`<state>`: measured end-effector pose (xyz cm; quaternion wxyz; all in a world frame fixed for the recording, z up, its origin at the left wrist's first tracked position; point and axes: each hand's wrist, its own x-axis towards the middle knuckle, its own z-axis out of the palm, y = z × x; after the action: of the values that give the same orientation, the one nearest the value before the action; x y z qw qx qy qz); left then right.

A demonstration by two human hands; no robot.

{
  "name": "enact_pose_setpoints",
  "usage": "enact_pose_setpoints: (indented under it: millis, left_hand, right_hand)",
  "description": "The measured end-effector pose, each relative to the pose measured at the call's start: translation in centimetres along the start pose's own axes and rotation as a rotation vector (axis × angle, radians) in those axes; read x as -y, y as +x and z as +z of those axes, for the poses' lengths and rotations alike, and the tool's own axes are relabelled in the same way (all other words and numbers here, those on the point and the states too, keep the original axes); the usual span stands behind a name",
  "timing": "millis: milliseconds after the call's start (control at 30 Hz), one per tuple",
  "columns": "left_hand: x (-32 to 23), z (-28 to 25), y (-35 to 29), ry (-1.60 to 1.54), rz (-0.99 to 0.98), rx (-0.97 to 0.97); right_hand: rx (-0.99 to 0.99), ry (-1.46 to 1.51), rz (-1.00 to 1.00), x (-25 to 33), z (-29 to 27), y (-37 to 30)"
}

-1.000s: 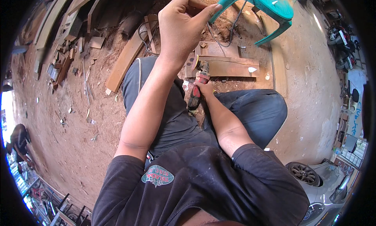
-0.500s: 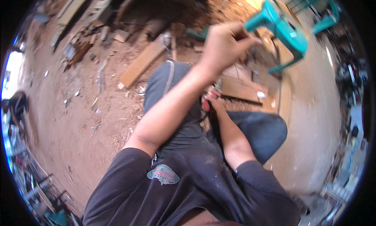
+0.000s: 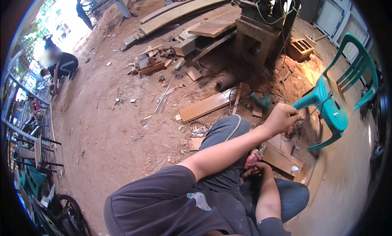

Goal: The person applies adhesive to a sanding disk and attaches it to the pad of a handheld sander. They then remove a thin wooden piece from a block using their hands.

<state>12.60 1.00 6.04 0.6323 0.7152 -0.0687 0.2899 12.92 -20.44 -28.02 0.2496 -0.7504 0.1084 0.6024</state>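
Observation:
My left hand [image 3: 281, 120] is raised in front of the green plastic chair [image 3: 332, 111], its forearm crossing over my left thigh. Its fingers are pinched together. A thin dark cord [image 3: 317, 107] runs past the fingertips and over the chair seat; I cannot tell whether it is gripped. Lower down, by my bent right leg, my right hand [image 3: 263, 169] is closed around a red power tool [image 3: 253, 158] with a metal head, partly hidden by my hand and left leg. Beside it lies a wooden board [image 3: 281, 160] with a small white thing at its end.
A green drill [image 3: 261, 100] and a long plank [image 3: 212, 104] lie ahead, with loose cables around. Further off stand a wooden machine stand [image 3: 255, 40], stacked boards [image 3: 183, 16] and a heap of offcuts [image 3: 153, 60]. People are at the far left; a wheel [image 3: 67, 213] is at lower left.
My view has swung up and left, bringing the far boards and people into sight. My left hand stays raised with fingers pinched; my right hand keeps hold of the red power tool.

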Motion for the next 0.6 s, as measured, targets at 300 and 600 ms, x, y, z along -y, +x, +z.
enact_pose_setpoints:
  millis: [300, 600]
  left_hand:
    - [0.9, 0.4, -2.2, 0.056, 0.132, 0.08]
    - [-1.9, -0.9, -4.4, 0.156, 0.116, 0.168]
  right_hand:
    - [-0.458, -0.129, -0.645, 11.1, -10.8, -20.5]
    - [-0.383, 0.521, -1.317, 9.8, -3.7, -34.7]
